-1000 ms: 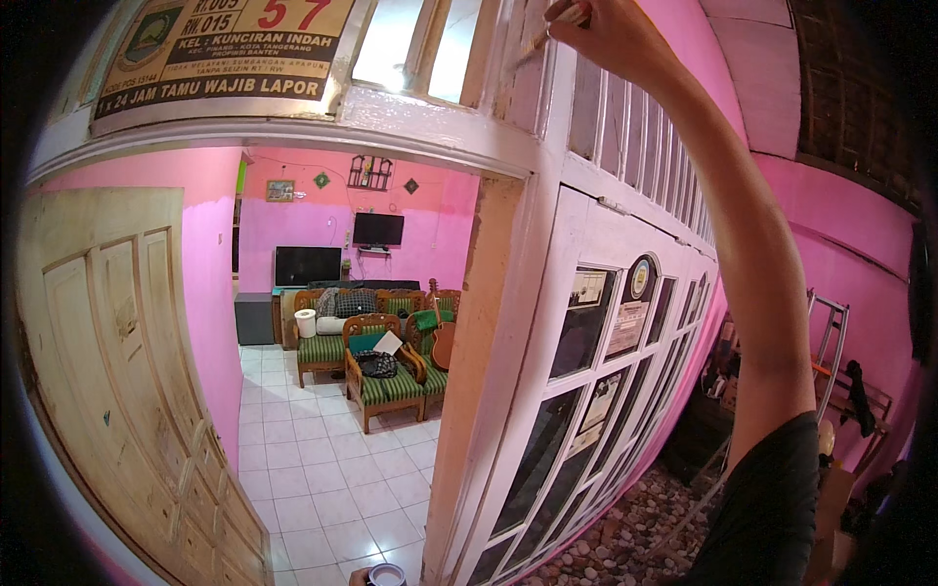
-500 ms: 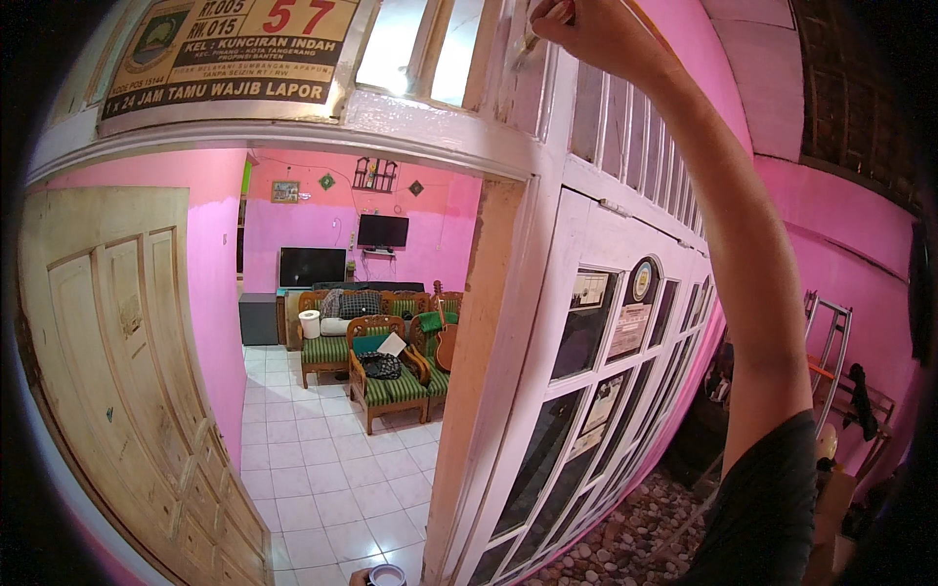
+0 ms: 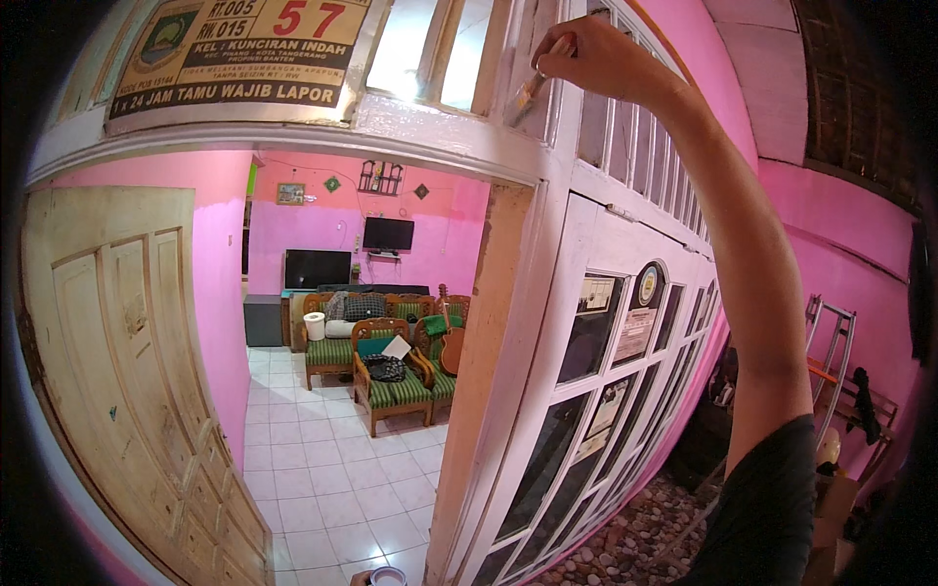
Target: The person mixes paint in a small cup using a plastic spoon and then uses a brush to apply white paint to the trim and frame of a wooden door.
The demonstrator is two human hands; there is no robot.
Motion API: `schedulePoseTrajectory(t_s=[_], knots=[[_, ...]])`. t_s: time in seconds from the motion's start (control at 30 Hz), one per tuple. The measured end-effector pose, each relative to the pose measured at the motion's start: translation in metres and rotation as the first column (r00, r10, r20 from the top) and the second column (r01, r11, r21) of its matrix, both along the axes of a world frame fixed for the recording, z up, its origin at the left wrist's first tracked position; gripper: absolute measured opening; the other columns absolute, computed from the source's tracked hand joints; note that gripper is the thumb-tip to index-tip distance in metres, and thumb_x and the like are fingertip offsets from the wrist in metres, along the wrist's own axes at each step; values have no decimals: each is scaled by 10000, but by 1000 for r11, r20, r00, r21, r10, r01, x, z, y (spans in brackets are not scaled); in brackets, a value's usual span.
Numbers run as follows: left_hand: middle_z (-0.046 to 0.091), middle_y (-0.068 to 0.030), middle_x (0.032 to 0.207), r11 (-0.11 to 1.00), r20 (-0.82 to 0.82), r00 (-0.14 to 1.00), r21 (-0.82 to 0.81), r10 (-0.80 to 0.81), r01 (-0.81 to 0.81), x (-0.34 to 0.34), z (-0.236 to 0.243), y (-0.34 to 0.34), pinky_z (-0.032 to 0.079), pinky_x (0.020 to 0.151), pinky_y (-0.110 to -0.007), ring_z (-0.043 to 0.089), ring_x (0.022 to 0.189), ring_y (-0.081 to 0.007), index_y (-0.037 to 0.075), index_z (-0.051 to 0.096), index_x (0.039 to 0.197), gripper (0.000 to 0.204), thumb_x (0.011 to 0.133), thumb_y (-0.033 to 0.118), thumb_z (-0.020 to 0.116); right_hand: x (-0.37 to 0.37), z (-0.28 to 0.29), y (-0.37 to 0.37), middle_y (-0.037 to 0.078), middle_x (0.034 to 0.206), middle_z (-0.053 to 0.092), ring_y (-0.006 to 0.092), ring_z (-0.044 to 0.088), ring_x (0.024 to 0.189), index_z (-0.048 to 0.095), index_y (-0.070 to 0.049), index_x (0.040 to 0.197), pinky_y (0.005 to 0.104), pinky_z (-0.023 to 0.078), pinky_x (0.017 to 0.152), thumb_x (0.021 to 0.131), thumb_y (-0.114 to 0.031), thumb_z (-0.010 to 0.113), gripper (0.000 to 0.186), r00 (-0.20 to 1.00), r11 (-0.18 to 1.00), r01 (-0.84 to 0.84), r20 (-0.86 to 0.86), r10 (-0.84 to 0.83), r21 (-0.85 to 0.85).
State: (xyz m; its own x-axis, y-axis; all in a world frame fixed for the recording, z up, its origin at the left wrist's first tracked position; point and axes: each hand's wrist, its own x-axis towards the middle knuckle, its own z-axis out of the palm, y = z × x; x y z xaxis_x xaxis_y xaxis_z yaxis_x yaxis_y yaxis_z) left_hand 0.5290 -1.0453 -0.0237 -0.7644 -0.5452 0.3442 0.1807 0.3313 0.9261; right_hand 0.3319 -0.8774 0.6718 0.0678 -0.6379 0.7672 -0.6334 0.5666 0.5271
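High on the white wooden frame above the doorway, my right hand grips a paintbrush. Its bristles point down and to the left, against or very close to the slatted panel beside the upright post. At the bottom edge, a bit of my left hand shows next to a small open can with pale contents, which it holds. Most of that hand and of the can is cut off by the picture's edge.
A bare wooden door stands open at the left. White panelled windows with stuck-on papers run along the right. A sign board hangs over the doorway. Inside, green striped chairs and a guitar stand on white tiles.
My right hand has come down a little, and the paintbrush now shows fully against the frame. The can sits slightly lower in view, and the whole scene has shifted a little.
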Motion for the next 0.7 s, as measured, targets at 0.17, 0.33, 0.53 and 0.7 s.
schedulePoseTrajectory(t_s=[0.17,0.33,0.53,0.7], knots=[[659,-108,1084,1000,11,1000,-20,-1,1,0,4,1,547,823,-338,647,942,-211,28,618,1234,520,776,109,851,-7,10,4,24,717,662,93,596,662,768,24,1011,288,466,601,892,-258,685,318,977,985,-169,-138,163,-37],[663,-113,1081,1000,38,999,-3,11,-11,-1,4,2,550,809,-341,651,928,-215,28,615,1234,540,767,133,866,7,-2,13,35,701,656,84,587,644,768,23,1006,258,458,597,906,-236,681,291,999,999,-32,44,32,-3],[668,-121,1089,1000,0,1000,26,-5,5,0,6,1,556,821,-346,661,947,-223,25,606,1242,564,765,150,879,4,28,7,111,818,746,182,685,741,780,-23,973,349,537,681,892,-222,689,233,997,970,-60,-68,45,-237],[668,-126,1102,1000,-5,1000,11,13,-13,-5,-7,-5,560,834,-352,665,957,-227,24,595,1251,577,767,153,881,-11,68,0,157,785,746,228,703,714,760,-7,909,401,535,631,871,-188,663,209,967,882,-232,-193,164,-411]])
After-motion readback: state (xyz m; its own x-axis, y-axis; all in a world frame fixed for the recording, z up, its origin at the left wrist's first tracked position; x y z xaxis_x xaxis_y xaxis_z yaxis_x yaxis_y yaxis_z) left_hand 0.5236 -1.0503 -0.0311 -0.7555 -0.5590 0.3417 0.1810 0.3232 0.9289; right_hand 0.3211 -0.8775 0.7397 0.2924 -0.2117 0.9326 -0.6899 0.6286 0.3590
